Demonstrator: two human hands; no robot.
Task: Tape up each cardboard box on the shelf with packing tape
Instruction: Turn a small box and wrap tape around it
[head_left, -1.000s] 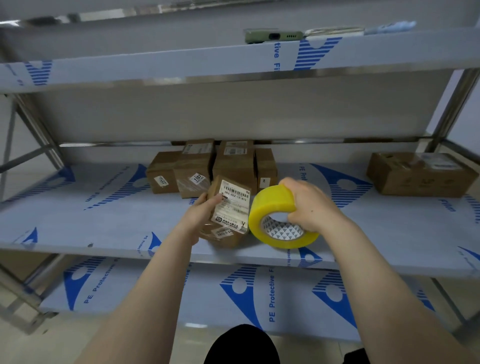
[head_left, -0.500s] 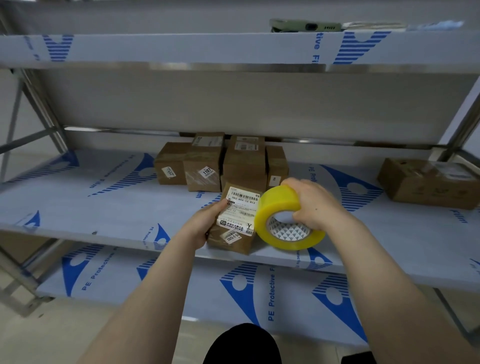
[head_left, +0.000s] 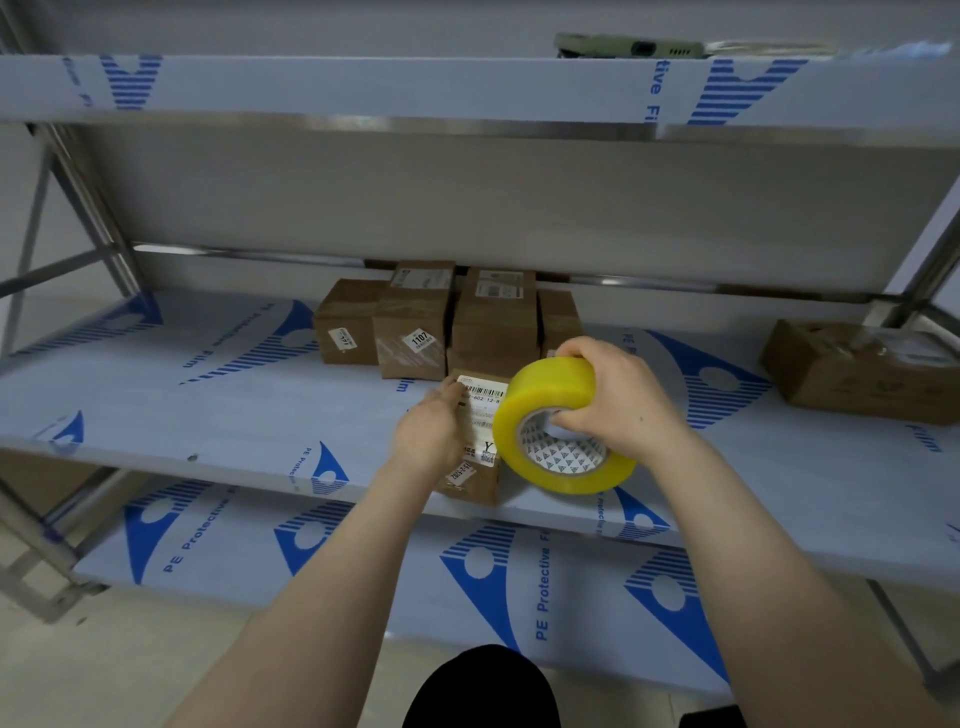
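Observation:
A small cardboard box with a white barcode label stands near the front edge of the middle shelf. My left hand lies on its top left side, fingers over the label. My right hand grips a yellow roll of packing tape, fingers hooked into its core, held just right of the box and overlapping it. Behind them several more cardboard boxes stand grouped at the back of the shelf.
A larger flat cardboard box lies at the shelf's right end. A green device rests on the upper shelf. A lower shelf runs below. Metal uprights stand at both sides.
The box has gone from tilted up in my left hand to standing on the shelf. My left hand has shifted onto its top; the tape roll stays beside it.

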